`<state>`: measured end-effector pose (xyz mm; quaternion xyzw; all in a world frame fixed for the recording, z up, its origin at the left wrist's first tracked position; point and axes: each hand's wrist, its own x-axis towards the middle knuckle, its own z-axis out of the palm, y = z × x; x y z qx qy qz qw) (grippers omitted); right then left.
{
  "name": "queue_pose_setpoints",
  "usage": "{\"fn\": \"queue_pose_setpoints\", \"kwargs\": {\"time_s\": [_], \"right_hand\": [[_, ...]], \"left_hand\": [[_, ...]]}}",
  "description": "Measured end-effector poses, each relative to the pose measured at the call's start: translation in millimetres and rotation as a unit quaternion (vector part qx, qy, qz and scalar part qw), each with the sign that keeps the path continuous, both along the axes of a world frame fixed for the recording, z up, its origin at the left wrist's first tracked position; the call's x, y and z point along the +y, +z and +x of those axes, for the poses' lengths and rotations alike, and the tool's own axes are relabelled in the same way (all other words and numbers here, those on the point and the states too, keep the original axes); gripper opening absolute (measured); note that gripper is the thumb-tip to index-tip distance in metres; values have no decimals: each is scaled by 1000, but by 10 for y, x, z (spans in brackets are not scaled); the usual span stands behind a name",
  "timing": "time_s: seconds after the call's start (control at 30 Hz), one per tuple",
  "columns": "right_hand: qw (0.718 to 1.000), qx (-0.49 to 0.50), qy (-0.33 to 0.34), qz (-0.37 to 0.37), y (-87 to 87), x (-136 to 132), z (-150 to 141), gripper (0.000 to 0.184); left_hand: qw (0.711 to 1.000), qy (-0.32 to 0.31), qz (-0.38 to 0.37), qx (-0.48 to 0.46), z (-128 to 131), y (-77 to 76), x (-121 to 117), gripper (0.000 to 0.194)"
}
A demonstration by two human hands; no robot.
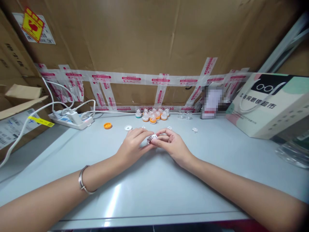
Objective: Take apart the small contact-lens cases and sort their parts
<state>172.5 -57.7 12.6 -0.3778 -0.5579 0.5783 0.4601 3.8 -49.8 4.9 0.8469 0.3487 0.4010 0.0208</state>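
Observation:
Over the middle of the grey table, my left hand (135,140) and my right hand (174,144) meet at the fingertips. Between them they pinch a small white part with cut-outs and a shiny clear or metallic piece (153,138); its exact kind is too small to make out. Both hands have their fingers closed on it. Just beyond my left hand lies a white ring-shaped disc (128,128), with an orange round cap (107,125) farther left. Small white cut-out pieces (194,130) lie beyond my right hand.
Several clear-domed small items with orange or teal bases (153,116) stand at the back, near clear cups (185,115). A power strip (72,120) with cables and an open carton (23,119) are left. A paper bag (259,104) and clear container (294,149) stand right.

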Motion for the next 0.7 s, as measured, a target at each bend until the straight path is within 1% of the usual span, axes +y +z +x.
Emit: {"fn": "queue_pose_setpoints", "kwargs": {"time_s": [0.1,0.2,0.33,0.43,0.53,0.6,0.7], "right_hand": [[1000,-15,6,-2,21,-52,-11,29],[1000,-11,13,1,42,-66,-5,28],[1000,12,16,14,50,-60,0,25],[1000,13,6,9,34,-44,2,27],[1000,15,6,16,18,-23,14,27],[999,9,5,31,18,-12,24,25],[998,-21,-6,56,33,-11,33,23]], "left_hand": [[997,-6,60,40,-13,2,2,19],[993,-8,108,45,-38,23,15,25],[989,9,139,51,-65,43,38,31],[985,-1,157,77,-80,45,54,34],[976,-19,194,97,-95,49,63,32],[970,-19,217,106,-103,54,59,29],[967,-25,225,121,-108,58,39,27]]}}
